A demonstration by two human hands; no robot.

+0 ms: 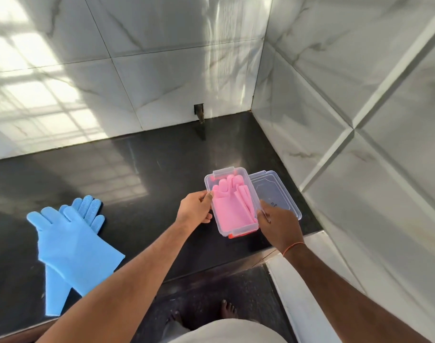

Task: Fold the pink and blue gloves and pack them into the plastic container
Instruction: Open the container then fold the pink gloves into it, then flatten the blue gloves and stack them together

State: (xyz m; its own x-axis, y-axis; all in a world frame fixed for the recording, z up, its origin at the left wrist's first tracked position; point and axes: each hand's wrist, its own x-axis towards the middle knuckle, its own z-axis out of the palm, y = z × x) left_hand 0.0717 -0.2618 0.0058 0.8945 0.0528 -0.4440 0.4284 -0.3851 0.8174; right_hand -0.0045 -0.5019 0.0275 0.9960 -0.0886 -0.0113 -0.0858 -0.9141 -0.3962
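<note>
At the near edge of the black polished countertop [142, 169], the two hands are set apart on opposite long sides of the clear plastic container [212, 194]: the left hand [195, 210] pinches the left rim with thumb and fingers, and the right hand [278, 224], an orange thread at its wrist, grips the right rim near the front corner. The pink gloves [232, 206] already lie inside, folded flat with their fingers pointing to the far end, so the step in hand looks like settling or shifting the box before the second pair goes in. To do it well, I would keep both grips low on the rim, since thin clear walls of this kind probably flex, and press the pink rubber down flat so room is left on top. The container is a shallow rounded rectangle with a hinged clasp at the far end and an orange one at the near end. Its clear lid [275, 191] lies just beside it on the right. Well to the left, the blue gloves [70, 241] lie unfolded and overlapping, smooth and matte, one showing ribbed, bristled fingers. Beyond, glossy marble-veined wall tiles [162, 58] meet in a corner.
</note>
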